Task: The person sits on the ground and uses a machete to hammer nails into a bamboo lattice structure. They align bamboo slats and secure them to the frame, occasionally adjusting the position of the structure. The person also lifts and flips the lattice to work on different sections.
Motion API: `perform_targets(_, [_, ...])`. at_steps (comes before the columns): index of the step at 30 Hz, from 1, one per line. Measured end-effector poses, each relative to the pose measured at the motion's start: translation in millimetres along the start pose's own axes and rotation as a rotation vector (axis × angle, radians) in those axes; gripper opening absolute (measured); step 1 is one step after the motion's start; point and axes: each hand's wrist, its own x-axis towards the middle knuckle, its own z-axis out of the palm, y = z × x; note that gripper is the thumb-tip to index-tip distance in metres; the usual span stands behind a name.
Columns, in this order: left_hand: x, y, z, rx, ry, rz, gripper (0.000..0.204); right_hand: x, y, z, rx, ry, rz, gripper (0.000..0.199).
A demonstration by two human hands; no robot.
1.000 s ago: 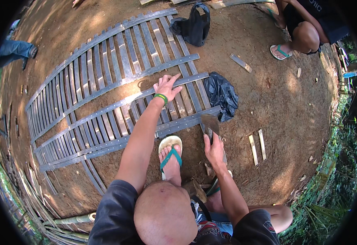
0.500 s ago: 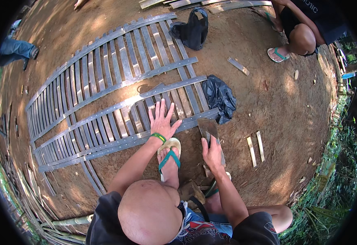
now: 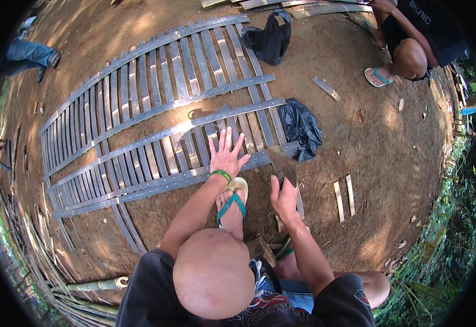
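Observation:
A long panel of narrow grey slats nailed to crosswise strips point(image 3: 119, 150) lies on the dirt in front of me. My left hand point(image 3: 229, 157) rests on its near side with the fingers spread, holding nothing. My right hand point(image 3: 286, 199) grips a broad, flat, dark blade point(image 3: 284, 165); its handle is hidden in my fist, so its exact kind does not show. The blade's far end overlaps the near right corner of the panel; I cannot tell if they touch. My foot in a green-strapped flip-flop point(image 3: 232, 204) stands just below my left hand.
Beyond the panel's right end lie a crumpled black plastic bag point(image 3: 302, 131) and another black bag point(image 3: 271, 39). Short slat pieces point(image 3: 339, 201) lie at right. A person squats point(image 3: 412, 57) far right; another's jeans point(image 3: 28, 54) show far left. Bamboo poles point(image 3: 93, 285) lie lower left.
The whole view has shifted, so the scene sits further right. My left hand stays at the same place on the panel. My right hand and the blade have moved slightly left relative to the ground.

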Motion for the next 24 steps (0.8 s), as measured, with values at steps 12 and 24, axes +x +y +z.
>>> perform_targets(12, [-1.8, -1.5, -3.1, -0.034, -0.008, -0.014, 0.076, 11.8, -13.4, -10.0, -0.04, 0.114, -0.147, 0.039])
perform_targets(24, [-1.3, -1.7, -4.5, -0.061, -0.003, -0.018, 0.076, 3.9, -8.7, -11.4, -0.023, 0.046, -0.046, 0.038])
